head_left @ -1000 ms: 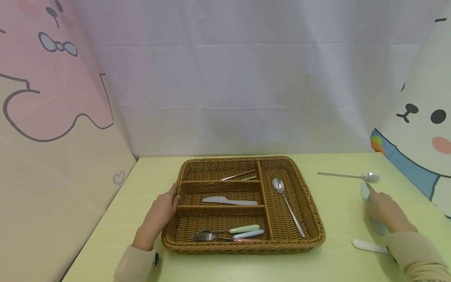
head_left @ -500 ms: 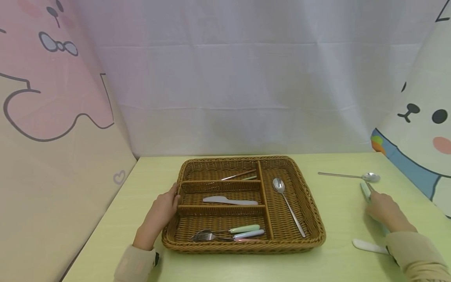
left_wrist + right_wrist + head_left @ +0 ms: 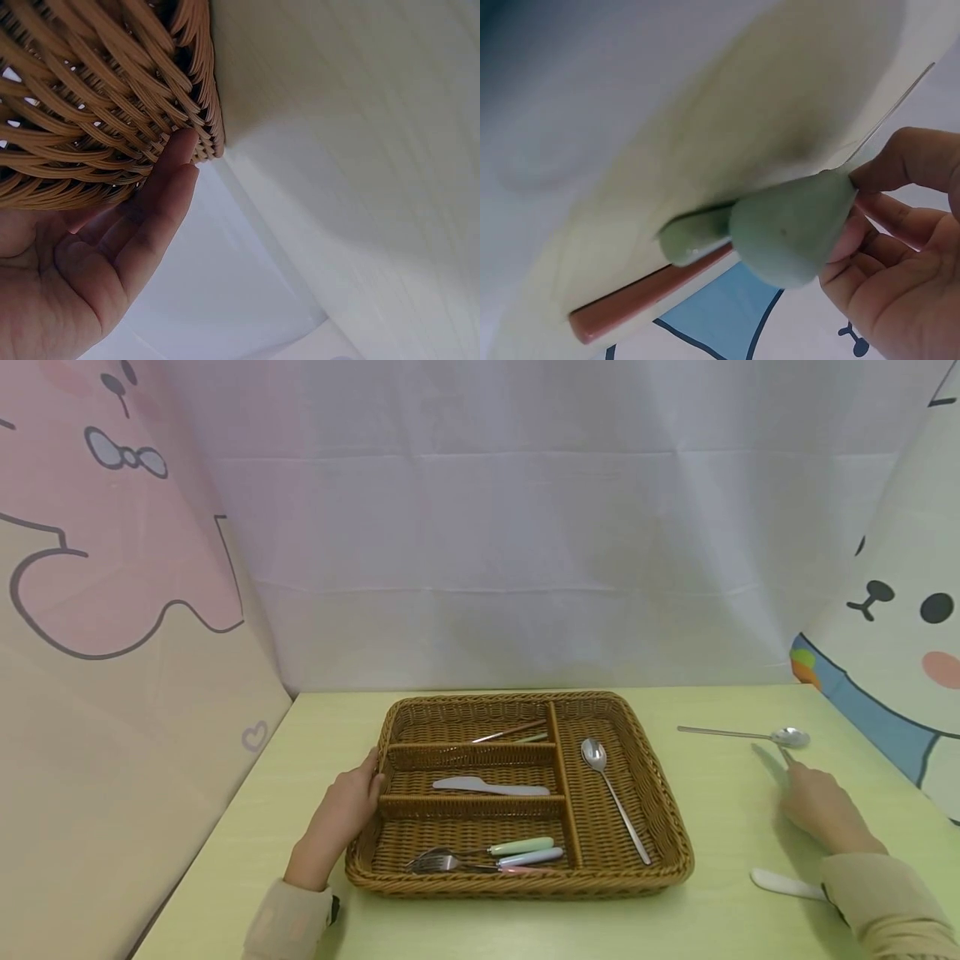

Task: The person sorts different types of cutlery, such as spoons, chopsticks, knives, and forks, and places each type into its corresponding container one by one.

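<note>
Cutlery piece, pale green, smooth, rounded: in the right hand at the table's right side; whole form and contact with the table cannot be told. Thumb and fingers pinch it at one side, the remaining fingers curled in beneath.

Handle, pale green, round-ended, and handle, reddish-brown, slim: just beyond the held piece.

Spoon, silver metal, long thin stem: on the table beyond the right hand, bowl to the right.

Handle, white, smooth: on the table, one end hidden by the beige right sleeve.

Basket, brown woven, rectangular, four compartments: centre of the table. Left hand holds its left side, fingers close together along the outer wall, thumb at the rim. Contents: right, silver spoon; left rear, two slim pieces, partly hidden; left middle, white knife; left front, metal cutlery with green, blue and pink handles.

Table, pale yellow-green. Behind, plain whitish curtain.
</note>
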The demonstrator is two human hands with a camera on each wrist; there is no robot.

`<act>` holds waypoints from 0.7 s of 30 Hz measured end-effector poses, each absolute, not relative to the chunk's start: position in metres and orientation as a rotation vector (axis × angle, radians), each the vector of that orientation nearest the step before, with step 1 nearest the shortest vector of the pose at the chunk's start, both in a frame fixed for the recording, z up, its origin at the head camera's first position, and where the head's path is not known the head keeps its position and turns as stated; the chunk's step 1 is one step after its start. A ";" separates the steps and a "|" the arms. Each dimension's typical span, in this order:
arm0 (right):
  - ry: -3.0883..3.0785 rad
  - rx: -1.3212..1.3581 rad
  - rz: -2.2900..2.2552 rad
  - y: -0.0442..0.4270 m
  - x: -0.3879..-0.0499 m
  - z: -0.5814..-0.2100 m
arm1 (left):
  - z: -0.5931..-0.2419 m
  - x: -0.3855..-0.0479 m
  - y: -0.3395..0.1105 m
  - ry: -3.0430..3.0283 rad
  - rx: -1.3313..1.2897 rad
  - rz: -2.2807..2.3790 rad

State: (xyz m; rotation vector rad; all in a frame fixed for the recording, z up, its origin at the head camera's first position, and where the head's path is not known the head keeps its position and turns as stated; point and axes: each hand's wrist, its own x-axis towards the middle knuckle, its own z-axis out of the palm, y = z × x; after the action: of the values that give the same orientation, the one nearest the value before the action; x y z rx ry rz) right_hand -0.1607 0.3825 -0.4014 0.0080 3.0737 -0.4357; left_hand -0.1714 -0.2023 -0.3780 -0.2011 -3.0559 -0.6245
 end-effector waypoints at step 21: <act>3.143 -0.090 -0.500 0.341 -0.166 -0.380 | -0.378 -0.171 -0.202 -3.059 -0.186 -0.623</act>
State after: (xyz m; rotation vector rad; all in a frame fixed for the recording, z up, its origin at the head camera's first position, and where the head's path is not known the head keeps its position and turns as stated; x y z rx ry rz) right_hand -0.1665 0.3414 -0.3802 -0.0897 3.1426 -0.4998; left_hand -0.1713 -0.2019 -0.3780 -0.1865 -3.0587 -0.6233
